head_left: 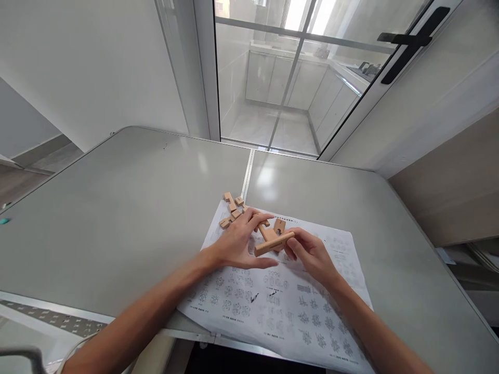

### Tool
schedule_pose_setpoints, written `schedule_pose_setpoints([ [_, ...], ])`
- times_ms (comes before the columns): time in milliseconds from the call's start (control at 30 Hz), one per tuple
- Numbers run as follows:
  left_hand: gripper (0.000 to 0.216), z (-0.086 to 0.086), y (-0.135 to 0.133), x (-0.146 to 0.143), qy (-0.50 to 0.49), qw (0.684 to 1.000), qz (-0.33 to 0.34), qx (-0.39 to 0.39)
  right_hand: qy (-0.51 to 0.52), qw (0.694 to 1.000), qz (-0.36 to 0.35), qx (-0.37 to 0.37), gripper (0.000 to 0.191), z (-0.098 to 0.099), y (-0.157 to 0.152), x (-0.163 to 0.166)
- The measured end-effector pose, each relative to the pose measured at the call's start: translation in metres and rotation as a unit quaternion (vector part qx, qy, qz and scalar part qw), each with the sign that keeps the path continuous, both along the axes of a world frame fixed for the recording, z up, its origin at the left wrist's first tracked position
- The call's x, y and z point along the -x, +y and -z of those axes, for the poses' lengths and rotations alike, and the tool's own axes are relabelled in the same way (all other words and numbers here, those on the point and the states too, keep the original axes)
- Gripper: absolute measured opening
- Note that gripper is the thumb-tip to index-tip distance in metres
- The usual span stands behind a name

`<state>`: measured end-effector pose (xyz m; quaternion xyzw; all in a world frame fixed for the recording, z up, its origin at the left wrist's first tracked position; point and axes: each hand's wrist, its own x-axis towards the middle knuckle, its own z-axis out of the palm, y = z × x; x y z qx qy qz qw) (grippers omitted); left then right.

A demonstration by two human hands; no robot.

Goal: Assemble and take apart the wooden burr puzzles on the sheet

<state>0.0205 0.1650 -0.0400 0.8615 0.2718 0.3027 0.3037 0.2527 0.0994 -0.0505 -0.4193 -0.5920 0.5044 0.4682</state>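
My right hand (310, 255) pinches a long wooden puzzle bar (274, 243), held level just above a printed sheet of diagrams (280, 306). A second notched wooden piece (268, 232) crosses the bar. My left hand (238, 240) rests on the paper with fingers stretched out, its fingertips touching that crossing piece. A small wooden block (279, 225) lies just behind the bar. Several more loose wooden pieces (232, 209) lie at the sheet's far left corner, beyond my left hand.
The sheet lies on a grey folding table (128, 208) with a seam down its middle. A glass door (288, 78) with a black handle (413, 44) stands behind the table. A small teal object (4, 221) sits at the far left edge.
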Motion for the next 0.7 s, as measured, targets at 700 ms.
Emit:
schedule_pose_setpoints([
  [700,0.029,0.008,0.011,0.006,0.096,0.932,-0.084,-0.338,0.136,0.983,0.063,0.109,0.038,-0.002,0.007,-0.019],
])
